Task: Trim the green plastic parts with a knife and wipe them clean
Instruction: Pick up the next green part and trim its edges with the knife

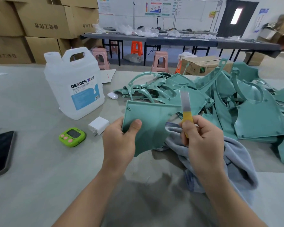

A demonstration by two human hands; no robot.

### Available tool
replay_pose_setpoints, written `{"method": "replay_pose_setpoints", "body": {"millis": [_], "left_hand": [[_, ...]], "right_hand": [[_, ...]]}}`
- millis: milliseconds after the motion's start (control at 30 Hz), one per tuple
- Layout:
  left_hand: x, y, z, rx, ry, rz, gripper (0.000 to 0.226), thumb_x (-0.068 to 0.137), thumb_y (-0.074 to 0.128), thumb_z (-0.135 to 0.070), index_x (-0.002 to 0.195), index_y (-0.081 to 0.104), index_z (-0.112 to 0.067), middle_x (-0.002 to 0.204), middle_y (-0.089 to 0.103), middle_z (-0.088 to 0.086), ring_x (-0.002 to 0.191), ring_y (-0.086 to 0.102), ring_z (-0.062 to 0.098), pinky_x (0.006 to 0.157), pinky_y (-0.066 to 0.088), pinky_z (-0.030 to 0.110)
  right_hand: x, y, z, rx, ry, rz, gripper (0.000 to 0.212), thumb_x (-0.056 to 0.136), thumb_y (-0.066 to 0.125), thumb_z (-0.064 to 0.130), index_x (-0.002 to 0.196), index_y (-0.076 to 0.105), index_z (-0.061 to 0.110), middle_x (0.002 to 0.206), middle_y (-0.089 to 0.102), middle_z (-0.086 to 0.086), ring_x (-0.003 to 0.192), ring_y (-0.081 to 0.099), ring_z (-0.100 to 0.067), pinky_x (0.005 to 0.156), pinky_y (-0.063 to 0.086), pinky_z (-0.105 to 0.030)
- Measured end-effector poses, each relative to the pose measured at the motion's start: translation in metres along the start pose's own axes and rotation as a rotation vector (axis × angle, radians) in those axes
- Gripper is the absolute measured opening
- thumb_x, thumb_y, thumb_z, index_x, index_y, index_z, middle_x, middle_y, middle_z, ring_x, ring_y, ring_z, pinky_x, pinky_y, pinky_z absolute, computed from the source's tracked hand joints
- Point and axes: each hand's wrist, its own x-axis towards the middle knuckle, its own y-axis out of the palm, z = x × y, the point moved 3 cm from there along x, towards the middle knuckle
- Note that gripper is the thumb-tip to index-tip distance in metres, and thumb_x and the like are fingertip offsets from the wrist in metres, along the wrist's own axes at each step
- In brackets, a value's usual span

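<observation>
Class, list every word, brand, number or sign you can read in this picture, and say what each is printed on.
"DEXCON": front label of the white jug.
Smaller print under it on that label: too small to read.
Characters on the cardboard boxes: blurred, not legible.
Wall posters: too small to read.
Green timer screen: no digits readable.
</observation>
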Motion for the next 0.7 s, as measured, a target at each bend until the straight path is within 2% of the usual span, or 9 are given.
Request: {"method": "replay_pose_setpoints", "body": {"millis": [67, 133, 233, 333, 500, 600, 700], "left_hand": [[-0.002, 0.000, -0.001, 0.003, 0.009, -0.001, 0.008, 0.082, 0.064, -0.049, 0.077, 0.068, -0.055, 0.075, 0.071, -0.022, 0.064, 0.060, -0.002, 0.054, 0.046, 0.017], [-0.004, 0.001, -0.002, 0.007, 0.013, -0.012, 0.005, 0.081, 0.064, -0.049, 0.081, 0.069, -0.050, 0.074, 0.071, -0.022, 0.063, 0.059, -0.002, 0.055, 0.047, 0.018], [-0.008, 0.003, -0.002, 0.044, 0.045, -0.019, 0.015, 0.080, 0.064, -0.051, 0.080, 0.069, -0.037, 0.075, 0.071, -0.020, 0.066, 0.062, 0.004, 0.059, 0.052, 0.029], [-0.011, 0.004, -0.003, 0.085, 0.055, -0.027, 0.020, 0.079, 0.063, -0.055, 0.084, 0.068, -0.037, 0.074, 0.070, -0.018, 0.067, 0.064, 0.008, 0.059, 0.054, 0.033], [-0.012, 0.004, -0.003, 0.099, 0.079, -0.030, 0.020, 0.080, 0.064, -0.051, 0.079, 0.067, -0.032, 0.067, 0.066, -0.015, 0.060, 0.057, 0.008, 0.051, 0.045, 0.021], [-0.013, 0.005, -0.004, 0.094, 0.088, -0.012, 0.020, 0.082, 0.065, -0.048, 0.076, 0.066, -0.029, 0.067, 0.066, -0.014, 0.058, 0.056, 0.006, 0.048, 0.041, 0.015], [-0.014, 0.006, -0.004, 0.094, 0.117, 0.023, 0.021, 0.085, 0.067, -0.045, 0.074, 0.065, -0.027, 0.067, 0.065, -0.011, 0.058, 0.056, 0.008, 0.049, 0.046, 0.022]], "right_hand": [[-0.005, 0.004, 0.007, -0.089, -0.075, 0.000, 0.033, 0.096, 0.057, 0.021, 0.066, 0.060, 0.033, 0.049, 0.047, 0.001, 0.047, 0.036, -0.011, 0.045, 0.029, -0.029], [-0.011, 0.009, 0.013, -0.192, -0.135, 0.001, 0.025, 0.094, 0.056, 0.028, 0.069, 0.058, 0.025, 0.051, 0.047, 0.004, 0.047, 0.036, -0.010, 0.046, 0.026, -0.018], [-0.019, 0.018, 0.022, -0.253, -0.203, 0.017, 0.028, 0.094, 0.056, 0.026, 0.067, 0.048, 0.022, 0.053, 0.046, 0.003, 0.047, 0.036, -0.011, 0.046, 0.027, -0.018], [-0.024, 0.027, 0.029, -0.264, -0.226, 0.044, 0.030, 0.093, 0.055, 0.025, 0.066, 0.043, 0.018, 0.058, 0.046, -0.003, 0.050, 0.036, -0.013, 0.047, 0.030, -0.024], [-0.024, 0.036, 0.034, -0.263, -0.244, 0.055, 0.031, 0.091, 0.055, 0.024, 0.065, 0.040, 0.015, 0.062, 0.046, -0.002, 0.054, 0.038, -0.014, 0.047, 0.028, -0.016], [-0.022, 0.040, 0.035, -0.229, -0.228, 0.069, 0.034, 0.090, 0.050, 0.034, 0.065, 0.040, 0.015, 0.058, 0.045, -0.002, 0.049, 0.036, -0.012, 0.044, 0.027, -0.016], [-0.020, 0.045, 0.033, -0.226, -0.225, 0.092, 0.033, 0.090, 0.051, 0.034, 0.065, 0.042, 0.014, 0.059, 0.047, -0.003, 0.048, 0.037, -0.011, 0.044, 0.027, -0.015]]}}
